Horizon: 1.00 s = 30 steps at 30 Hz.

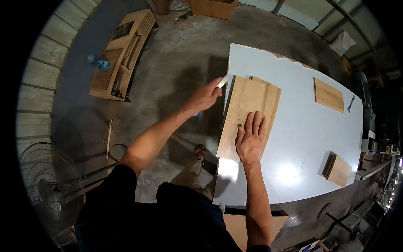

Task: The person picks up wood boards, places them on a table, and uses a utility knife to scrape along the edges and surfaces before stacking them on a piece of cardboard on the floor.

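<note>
My right hand point(250, 138) lies flat, fingers spread, on a light wood-grain board point(241, 101). That board rests along the left edge of a white-topped table point(302, 138), and a second wood board point(272, 94) shows from under its right side. Just beyond the table's left edge, near the board's far corner, my left hand point(205, 95) is closed around a small white object point(223, 81). Its kind is not clear, since the fingers cover most of it.
On the table's right lie a wood panel point(328, 95), a wrench point(351, 104) and a small stack of wood pieces point(338, 171). A wooden cabinet point(126, 54) with a blue bottle point(98, 62) stands far left. A fan point(52, 193) is at lower left, a cardboard box point(213, 8) at the back.
</note>
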### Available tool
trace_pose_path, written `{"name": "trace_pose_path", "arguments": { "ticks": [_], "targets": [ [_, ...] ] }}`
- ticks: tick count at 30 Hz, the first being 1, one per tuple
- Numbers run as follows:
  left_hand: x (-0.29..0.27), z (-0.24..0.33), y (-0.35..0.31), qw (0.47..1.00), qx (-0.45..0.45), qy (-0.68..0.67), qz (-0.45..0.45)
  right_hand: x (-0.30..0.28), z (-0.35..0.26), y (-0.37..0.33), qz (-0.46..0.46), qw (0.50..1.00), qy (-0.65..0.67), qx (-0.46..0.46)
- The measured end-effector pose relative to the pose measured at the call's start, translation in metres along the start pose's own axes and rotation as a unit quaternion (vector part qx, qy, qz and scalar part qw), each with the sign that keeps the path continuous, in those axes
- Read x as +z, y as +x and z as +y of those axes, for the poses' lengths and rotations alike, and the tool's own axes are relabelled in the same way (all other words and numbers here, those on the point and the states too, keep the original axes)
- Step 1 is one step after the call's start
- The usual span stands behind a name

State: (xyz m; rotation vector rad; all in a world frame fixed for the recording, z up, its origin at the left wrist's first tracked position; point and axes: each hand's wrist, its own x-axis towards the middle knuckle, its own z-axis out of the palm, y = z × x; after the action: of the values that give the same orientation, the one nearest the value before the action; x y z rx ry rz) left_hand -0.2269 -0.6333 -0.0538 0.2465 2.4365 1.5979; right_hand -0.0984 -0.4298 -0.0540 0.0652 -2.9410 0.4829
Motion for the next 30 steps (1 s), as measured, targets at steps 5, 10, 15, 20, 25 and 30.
{"name": "trace_pose_path", "arguments": {
  "ticks": [5, 10, 15, 20, 25, 30],
  "targets": [
    [0.004, -0.006, 0.045, 0.980, 0.143, 0.136, -0.015, 0.001, 0.007, 0.000, 0.004, 1.000, 0.031, -0.006],
    [0.010, 0.003, 0.070, 0.949, 0.259, 0.179, 0.030, -0.002, 0.015, 0.000, 0.008, 0.999, 0.020, -0.043],
    [0.009, -0.004, 0.072, 0.930, 0.281, 0.237, 0.006, -0.002, 0.013, 0.002, 0.007, 0.999, 0.028, -0.039],
    [0.012, -0.002, 0.022, 0.914, 0.300, 0.271, -0.022, -0.001, 0.012, 0.003, 0.003, 0.999, 0.024, -0.035],
    [0.021, -0.007, -0.096, 0.917, 0.258, 0.252, -0.168, 0.002, 0.013, 0.003, 0.030, 0.999, 0.034, -0.027],
    [0.026, -0.017, -0.205, 0.904, 0.282, 0.195, -0.257, 0.002, 0.011, 0.004, 0.026, 0.999, 0.027, -0.032]
  ]
}}
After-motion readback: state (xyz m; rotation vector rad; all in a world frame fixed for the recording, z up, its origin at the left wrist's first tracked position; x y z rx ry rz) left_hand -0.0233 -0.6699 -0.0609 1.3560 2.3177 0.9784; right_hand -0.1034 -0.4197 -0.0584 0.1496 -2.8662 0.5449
